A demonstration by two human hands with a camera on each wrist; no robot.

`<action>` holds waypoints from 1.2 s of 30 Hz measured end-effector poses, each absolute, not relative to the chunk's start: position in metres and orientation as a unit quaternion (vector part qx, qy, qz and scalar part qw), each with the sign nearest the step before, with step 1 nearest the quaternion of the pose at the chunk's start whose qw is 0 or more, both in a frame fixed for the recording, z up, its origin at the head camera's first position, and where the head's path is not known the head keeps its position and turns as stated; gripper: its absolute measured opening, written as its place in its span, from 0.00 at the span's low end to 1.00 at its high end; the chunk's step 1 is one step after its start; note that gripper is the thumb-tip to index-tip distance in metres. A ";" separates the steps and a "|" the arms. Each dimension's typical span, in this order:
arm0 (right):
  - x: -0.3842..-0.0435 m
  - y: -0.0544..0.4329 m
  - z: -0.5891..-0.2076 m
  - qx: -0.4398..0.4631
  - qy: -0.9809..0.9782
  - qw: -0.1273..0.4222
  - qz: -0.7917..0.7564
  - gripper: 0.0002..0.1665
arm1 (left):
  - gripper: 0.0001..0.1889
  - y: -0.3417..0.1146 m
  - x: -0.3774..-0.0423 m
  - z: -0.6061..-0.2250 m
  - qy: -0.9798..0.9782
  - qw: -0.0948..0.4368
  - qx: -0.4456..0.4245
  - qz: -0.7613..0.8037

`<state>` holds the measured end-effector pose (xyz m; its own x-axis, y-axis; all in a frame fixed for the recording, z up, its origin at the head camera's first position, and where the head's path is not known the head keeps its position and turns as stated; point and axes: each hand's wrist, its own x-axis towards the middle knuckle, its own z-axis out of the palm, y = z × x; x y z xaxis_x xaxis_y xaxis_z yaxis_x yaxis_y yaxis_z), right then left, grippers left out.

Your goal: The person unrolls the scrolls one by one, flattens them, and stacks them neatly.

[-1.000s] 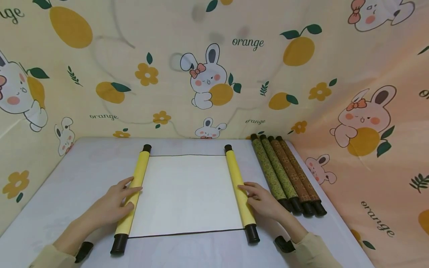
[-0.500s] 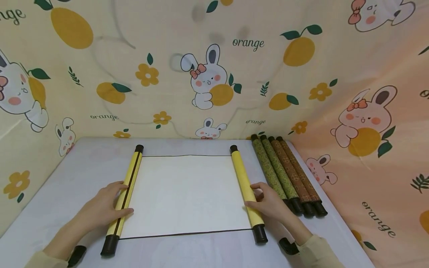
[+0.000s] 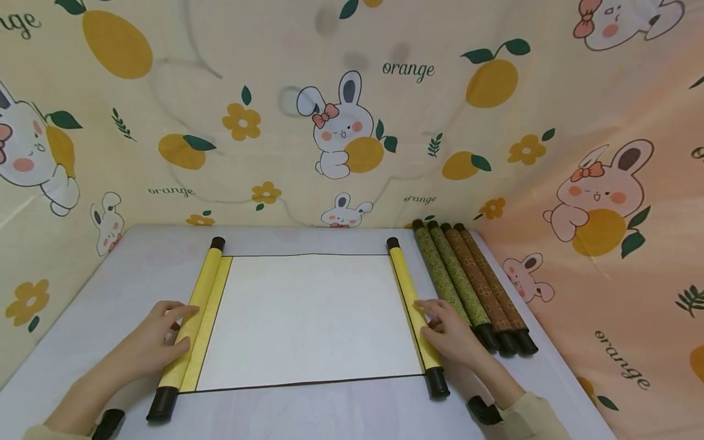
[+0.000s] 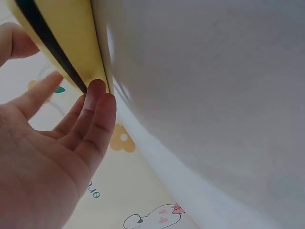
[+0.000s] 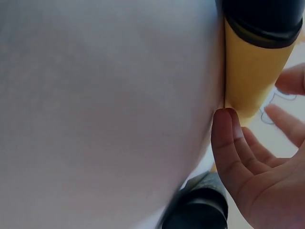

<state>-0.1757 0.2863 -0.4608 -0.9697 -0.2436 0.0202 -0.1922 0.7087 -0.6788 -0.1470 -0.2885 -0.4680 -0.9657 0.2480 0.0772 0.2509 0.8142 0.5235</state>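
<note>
A scroll lies partly unrolled on the table, its blank white sheet stretched between two yellow rolls with black end caps. My left hand grips the left roll from its outer side, thumb nearer me and fingers farther up. A flat yellow strip shows between that roll and the white sheet. On the other side my right hand holds the right roll by its outer side. In the left wrist view, fingertips touch the yellow roll beside a dark stripe. In the right wrist view, fingertips meet the roll below its black cap.
Two green rolled scrolls and two brown ones lie side by side along the right edge of the white table. A printed cloth with rabbits and oranges rises behind the table and on its sides.
Both hands have moved apart, the left roll going left and the right roll going right. More white sheet shows, and a yellow strip has appeared beside the left roll.
</note>
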 end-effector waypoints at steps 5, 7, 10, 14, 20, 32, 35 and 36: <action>-0.175 0.289 -0.459 -0.123 0.933 0.034 -0.337 0.28 | 0.30 -0.287 -0.146 -0.466 -0.955 -0.014 -0.116 -0.273; -0.174 0.291 -0.457 -0.123 0.934 0.038 -0.333 0.25 | 0.29 -0.286 -0.146 -0.466 -0.957 -0.016 -0.109 -0.267; -0.174 0.293 -0.456 -0.116 0.936 0.038 -0.331 0.23 | 0.31 -0.285 -0.146 -0.466 -0.962 -0.007 -0.105 -0.252; -0.174 0.293 -0.456 -0.098 0.937 0.038 -0.333 0.33 | 0.38 -0.284 -0.146 -0.466 -0.964 -0.003 -0.097 -0.248; -0.171 0.293 -0.456 -0.080 0.943 0.034 -0.321 0.40 | 0.37 -0.283 -0.150 -0.467 -0.961 -0.006 -0.081 -0.266; -0.169 0.296 -0.455 -0.100 0.931 0.028 -0.350 0.35 | 0.37 -0.297 -0.150 -0.464 -0.964 0.010 -0.088 -0.252; -0.170 0.295 -0.456 -0.116 0.930 0.025 -0.348 0.35 | 0.36 -0.300 -0.150 -0.463 -0.965 0.008 -0.089 -0.247; -0.170 0.295 -0.456 -0.118 0.930 0.025 -0.347 0.35 | 0.36 -0.301 -0.150 -0.462 -0.965 0.008 -0.090 -0.247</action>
<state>-0.1701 0.2953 -0.4557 -0.9710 -0.2365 0.0343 -0.2011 0.7312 -0.6518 -0.1496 -0.3008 -0.4624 -0.9836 0.1701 0.0603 0.1782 0.8613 0.4759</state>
